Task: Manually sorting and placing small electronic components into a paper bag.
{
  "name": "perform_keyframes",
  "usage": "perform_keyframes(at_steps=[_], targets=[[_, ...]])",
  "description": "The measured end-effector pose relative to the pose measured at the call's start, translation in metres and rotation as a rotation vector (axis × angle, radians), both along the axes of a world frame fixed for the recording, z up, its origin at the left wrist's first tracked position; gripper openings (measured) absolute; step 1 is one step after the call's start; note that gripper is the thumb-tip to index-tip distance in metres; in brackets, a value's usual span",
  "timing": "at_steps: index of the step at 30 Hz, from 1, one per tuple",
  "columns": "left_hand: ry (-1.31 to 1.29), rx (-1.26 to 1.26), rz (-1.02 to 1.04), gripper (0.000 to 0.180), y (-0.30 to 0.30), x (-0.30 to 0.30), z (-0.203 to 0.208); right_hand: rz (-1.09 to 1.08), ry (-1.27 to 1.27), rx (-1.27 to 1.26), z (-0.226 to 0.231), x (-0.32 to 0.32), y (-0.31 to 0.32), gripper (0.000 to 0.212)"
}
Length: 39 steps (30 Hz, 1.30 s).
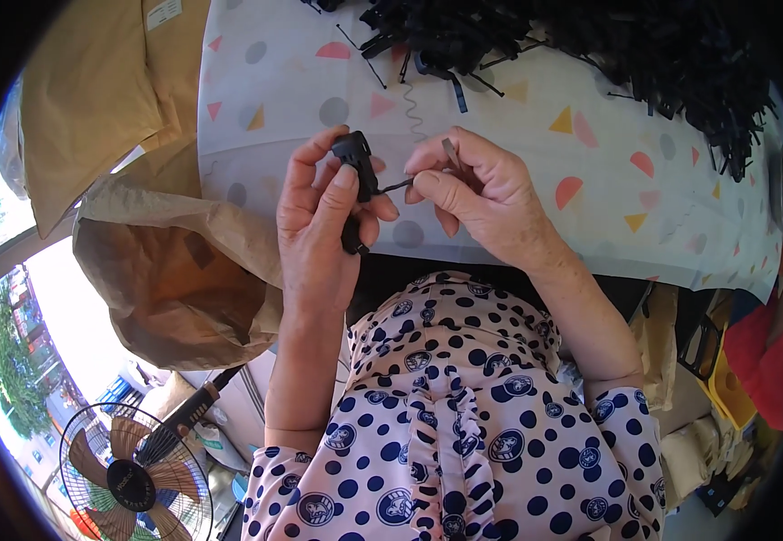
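Note:
My left hand point(319, 212) is closed round a black plastic part point(353, 155) with a blocky, slotted upper end. Its lower dark end point(353, 236) shows below my fingers, and the middle is partly covered by them. Just to the right, my right hand point(477, 189) pinches a thin black strip point(398, 186) between thumb and forefinger. The strip's other end meets the part beside my left fingertips. A small flat brownish piece point(451, 153) sticks up between my right fingers; its kind I cannot make out. Both hands are above the table's near edge.
A large heap of black plastic pieces point(626, 45) covers the far side of the patterned tablecloth point(500, 99). To the left stands an open brown paper bag point(175, 279), with more brown paper point(85, 90) behind. A fan point(132, 485) is at lower left, red cloth point(766, 361) at right.

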<state>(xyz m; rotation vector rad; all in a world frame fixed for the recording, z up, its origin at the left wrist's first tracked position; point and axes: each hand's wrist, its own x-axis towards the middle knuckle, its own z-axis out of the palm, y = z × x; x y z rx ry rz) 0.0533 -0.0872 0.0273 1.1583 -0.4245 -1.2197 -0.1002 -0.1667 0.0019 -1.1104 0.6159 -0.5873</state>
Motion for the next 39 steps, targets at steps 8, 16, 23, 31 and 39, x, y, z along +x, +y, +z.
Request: perform_keyframes(at_steps=[8, 16, 23, 31, 39], targets=[[-0.014, 0.05, -0.166, 0.033, 0.003, -0.011, 0.004, 0.09, -0.151, 0.186, -0.005, 0.0, -0.011, 0.018], [-0.601, 0.004, -0.329, 0.045, 0.008, -0.014, 0.001, 0.122, -0.013, 0.059, -0.008, 0.002, -0.002, 0.014], [-0.39, 0.05, -0.307, 0.041, 0.013, -0.002, 0.002, 0.12, 0.236, -0.129, 0.013, 0.008, 0.015, 0.02], [-0.499, 0.012, -0.281, 0.032, 0.018, 0.007, -0.005, 0.144, 0.295, -0.291, 0.017, 0.02, 0.019, 0.013], [-0.87, 0.07, -0.178, 0.03, 0.022, 0.004, -0.011, 0.037, 0.263, -0.39, 0.005, 0.038, 0.029, 0.012]])
